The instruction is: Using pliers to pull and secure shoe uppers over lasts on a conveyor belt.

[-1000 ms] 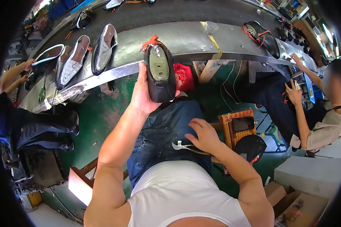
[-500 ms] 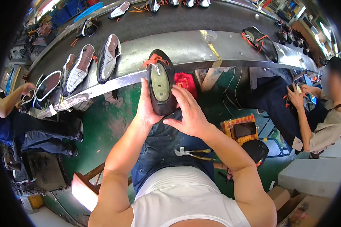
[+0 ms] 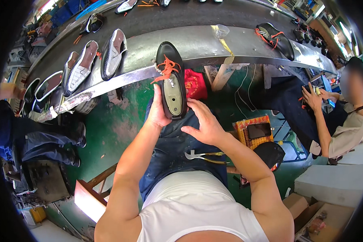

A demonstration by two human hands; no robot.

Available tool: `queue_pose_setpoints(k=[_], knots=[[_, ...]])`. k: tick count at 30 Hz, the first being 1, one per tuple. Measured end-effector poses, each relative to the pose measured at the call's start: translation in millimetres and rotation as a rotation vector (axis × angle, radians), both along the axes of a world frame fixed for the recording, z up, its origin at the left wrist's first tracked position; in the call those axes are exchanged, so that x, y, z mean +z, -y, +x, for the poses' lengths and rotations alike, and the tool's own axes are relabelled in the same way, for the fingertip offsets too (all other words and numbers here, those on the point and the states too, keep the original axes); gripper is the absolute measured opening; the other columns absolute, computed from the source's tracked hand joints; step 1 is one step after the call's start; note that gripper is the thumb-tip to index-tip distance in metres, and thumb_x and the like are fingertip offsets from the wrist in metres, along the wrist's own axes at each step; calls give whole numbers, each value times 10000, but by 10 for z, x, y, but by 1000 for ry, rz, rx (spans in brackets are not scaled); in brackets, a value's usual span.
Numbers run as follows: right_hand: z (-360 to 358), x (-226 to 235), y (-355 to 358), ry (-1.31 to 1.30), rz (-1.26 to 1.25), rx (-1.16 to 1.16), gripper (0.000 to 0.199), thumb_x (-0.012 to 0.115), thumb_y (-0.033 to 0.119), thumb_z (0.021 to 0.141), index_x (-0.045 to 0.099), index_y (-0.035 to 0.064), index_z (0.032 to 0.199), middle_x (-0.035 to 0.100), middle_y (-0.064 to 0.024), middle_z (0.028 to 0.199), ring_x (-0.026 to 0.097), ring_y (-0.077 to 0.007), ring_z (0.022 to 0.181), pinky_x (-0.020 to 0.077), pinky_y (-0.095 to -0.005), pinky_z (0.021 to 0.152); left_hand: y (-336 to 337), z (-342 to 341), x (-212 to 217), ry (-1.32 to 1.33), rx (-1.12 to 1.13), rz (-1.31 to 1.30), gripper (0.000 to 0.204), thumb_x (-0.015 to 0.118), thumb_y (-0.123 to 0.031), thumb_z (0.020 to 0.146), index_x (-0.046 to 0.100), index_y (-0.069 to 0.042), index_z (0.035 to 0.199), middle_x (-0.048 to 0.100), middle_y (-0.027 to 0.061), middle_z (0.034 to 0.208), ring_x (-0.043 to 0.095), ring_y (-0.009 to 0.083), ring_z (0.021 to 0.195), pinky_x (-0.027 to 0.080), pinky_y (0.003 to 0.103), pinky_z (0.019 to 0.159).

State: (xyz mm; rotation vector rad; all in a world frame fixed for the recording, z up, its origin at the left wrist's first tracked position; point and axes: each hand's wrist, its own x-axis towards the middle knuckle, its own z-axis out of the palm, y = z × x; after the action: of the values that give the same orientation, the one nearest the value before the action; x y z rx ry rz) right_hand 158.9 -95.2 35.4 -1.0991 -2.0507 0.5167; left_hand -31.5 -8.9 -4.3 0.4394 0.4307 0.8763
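A black shoe (image 3: pixel 169 54) with orange laces points toe-away over my lap, a pale green shoe last (image 3: pixel 173 97) filling its opening. My left hand (image 3: pixel 160 111) is closed round the heel end from the left. On the other side my right hand (image 3: pixel 205 121) has its fingers stretched and thumb apart. Its fingertips are at the shoe's right edge; whether they touch it I cannot tell. Lasting pincers (image 3: pixel 205 156) with yellowish handles lie across my thighs.
Several unfinished shoes (image 3: pixel 81 66) stand along the metal ledge (image 3: pixel 181 46) ahead, beside a dark conveyor belt (image 3: pixel 181 18). A clear cup (image 3: pixel 222 31) and a black shoe (image 3: pixel 275 39) sit farther right. Co-workers (image 3: pixel 351 113) sit at both sides. A phone (image 3: pixel 259 130) lies by my right arm.
The shoe has tipped and moved slightly away, so its toe and laces show more. My right hand has come a little back from its side. The left co-worker's hand has moved left.
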Motion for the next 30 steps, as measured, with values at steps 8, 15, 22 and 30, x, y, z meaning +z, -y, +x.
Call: queue_pose_setpoints(k=[8,15,22,30], knots=[[-78,40,-86,-164,-35,-49,821,801,338,776,392,-20,1391,442,-245,1397,456,-417,1282,370,-480,1078,23,52,258,29,-1,36,877,297,-802,884,466,-133,1425,554,132,1369,575,317,1198,469,524,1001],[-174,488,-435,86,398,-146,805,776,364,756,433,1,1388,483,-189,1368,458,-385,1279,368,-501,1042,-141,-26,841,255,-33,-18,749,268,-693,970,463,-105,1391,591,157,1284,602,332,1150,515,518,962],[-196,462,-626,36,465,-87,813,779,357,748,440,-1,1395,482,-190,1406,472,-380,1291,397,-489,1032,-123,37,987,164,60,-21,657,336,-626,992,532,-108,1346,631,133,1254,642,308,1105,550,497,906],[-195,318,-570,105,557,-141,807,774,368,744,467,-17,1383,544,-196,1371,532,-358,1255,428,-476,1005,-94,20,924,108,82,-94,670,327,-638,992,473,-124,1397,576,131,1323,592,290,1183,515,485,973]])
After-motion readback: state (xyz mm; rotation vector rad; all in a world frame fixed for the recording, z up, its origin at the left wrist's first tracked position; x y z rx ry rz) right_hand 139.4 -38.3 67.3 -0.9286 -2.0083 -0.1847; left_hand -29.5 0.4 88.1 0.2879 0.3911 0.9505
